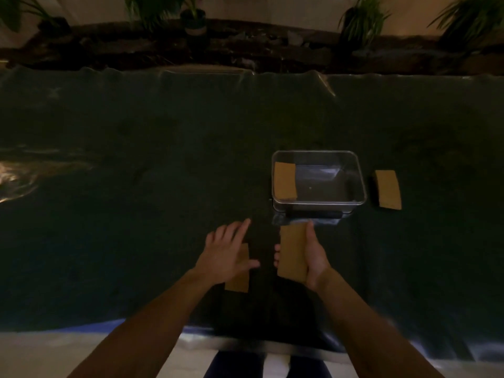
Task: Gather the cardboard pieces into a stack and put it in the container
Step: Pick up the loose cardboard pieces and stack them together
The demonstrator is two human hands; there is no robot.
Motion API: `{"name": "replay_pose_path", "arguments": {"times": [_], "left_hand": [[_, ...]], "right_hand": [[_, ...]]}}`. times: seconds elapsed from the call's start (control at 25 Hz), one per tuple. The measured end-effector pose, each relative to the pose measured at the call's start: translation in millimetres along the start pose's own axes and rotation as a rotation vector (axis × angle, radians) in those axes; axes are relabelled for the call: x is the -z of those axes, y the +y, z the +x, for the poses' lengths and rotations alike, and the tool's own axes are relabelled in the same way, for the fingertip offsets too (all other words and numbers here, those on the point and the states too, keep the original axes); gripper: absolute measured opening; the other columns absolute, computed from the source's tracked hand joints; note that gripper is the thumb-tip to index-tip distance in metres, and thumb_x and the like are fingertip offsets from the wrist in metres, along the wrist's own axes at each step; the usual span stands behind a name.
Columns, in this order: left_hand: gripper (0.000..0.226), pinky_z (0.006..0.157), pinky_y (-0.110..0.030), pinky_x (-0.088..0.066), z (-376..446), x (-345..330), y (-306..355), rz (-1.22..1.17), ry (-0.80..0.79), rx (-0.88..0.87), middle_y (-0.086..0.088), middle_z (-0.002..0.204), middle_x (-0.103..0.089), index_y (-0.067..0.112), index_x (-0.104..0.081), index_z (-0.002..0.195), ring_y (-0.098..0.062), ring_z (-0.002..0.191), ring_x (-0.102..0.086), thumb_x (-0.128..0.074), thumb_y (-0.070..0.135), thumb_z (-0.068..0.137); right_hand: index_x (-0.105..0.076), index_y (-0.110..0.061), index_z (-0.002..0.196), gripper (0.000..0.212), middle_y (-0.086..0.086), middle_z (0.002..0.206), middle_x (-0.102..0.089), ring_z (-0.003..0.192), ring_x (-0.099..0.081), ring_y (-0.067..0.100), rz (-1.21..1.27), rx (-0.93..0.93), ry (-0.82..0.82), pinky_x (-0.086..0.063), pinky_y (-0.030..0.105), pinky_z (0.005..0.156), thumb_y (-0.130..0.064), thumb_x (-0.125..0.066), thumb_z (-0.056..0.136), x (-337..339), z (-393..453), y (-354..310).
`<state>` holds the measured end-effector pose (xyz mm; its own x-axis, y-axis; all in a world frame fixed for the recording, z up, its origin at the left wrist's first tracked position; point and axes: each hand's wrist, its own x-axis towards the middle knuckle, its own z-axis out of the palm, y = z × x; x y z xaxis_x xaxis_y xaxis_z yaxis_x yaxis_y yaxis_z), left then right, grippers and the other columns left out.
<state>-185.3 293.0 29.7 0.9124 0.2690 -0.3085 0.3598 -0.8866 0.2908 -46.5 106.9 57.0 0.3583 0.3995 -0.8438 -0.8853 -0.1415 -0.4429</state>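
Cardboard piece gripped in right hand, just before clear container holding another piece; third piece flat on dark desk beneath left hand, fingers spread open; fourth piece beside container.

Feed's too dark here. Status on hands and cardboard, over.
Right hand gripping cardboard piece. Left hand open over another piece. One in container, one beside it. Nothing blocking.

Dark table carries clear container and two cardboard pieces.
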Motion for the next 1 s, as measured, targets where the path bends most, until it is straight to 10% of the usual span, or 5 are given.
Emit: {"name": "replay_pose_path", "arguments": {"times": [0.28,0.76,1.0], "left_hand": [[0.082,0.100,-0.045,-0.038,-1.6,-37.4,-28.5,0.105,-0.134,0.108,-0.004,0.140,-0.031,0.022,-0.038,0.144,-0.026,0.124,-0.034,-0.071,0.054,0.076],[0.074,0.097,-0.042,-0.046,17.6,-21.0,-18.4,-0.040,-0.211,0.205,-0.006,0.137,-0.036,0.026,-0.038,0.130,-0.025,0.121,-0.042,-0.081,0.033,0.071],[0.019,0.071,-0.028,-0.053,20.0,26.2,-14.5,-0.697,-0.290,0.174,0.001,0.097,-0.068,0.033,-0.052,0.097,-0.009,0.082,-0.067,-0.059,0.015,0.095]], "right_hand": [[-0.062,-0.010,0.117,0.079,0.020,0.092,-0.075,0.079,-0.071,0.032,0.025,-0.051,-0.048,-0.057,0.045,0.077,-0.078,-0.038,0.084,-0.3,8.9,12.2],[-0.063,-0.010,0.117,0.082,0.019,0.091,-0.077,0.075,-0.073,0.031,0.034,-0.072,-0.022,-0.060,0.042,0.070,-0.080,-0.038,0.082,-0.8,15.7,14.1],[-0.059,-0.016,0.125,0.073,0.019,0.095,-0.074,0.081,-0.069,0.032,-0.055,-0.016,-0.023,-0.055,0.049,0.084,-0.075,-0.037,0.086,2.8,11.6,10.2]]}}
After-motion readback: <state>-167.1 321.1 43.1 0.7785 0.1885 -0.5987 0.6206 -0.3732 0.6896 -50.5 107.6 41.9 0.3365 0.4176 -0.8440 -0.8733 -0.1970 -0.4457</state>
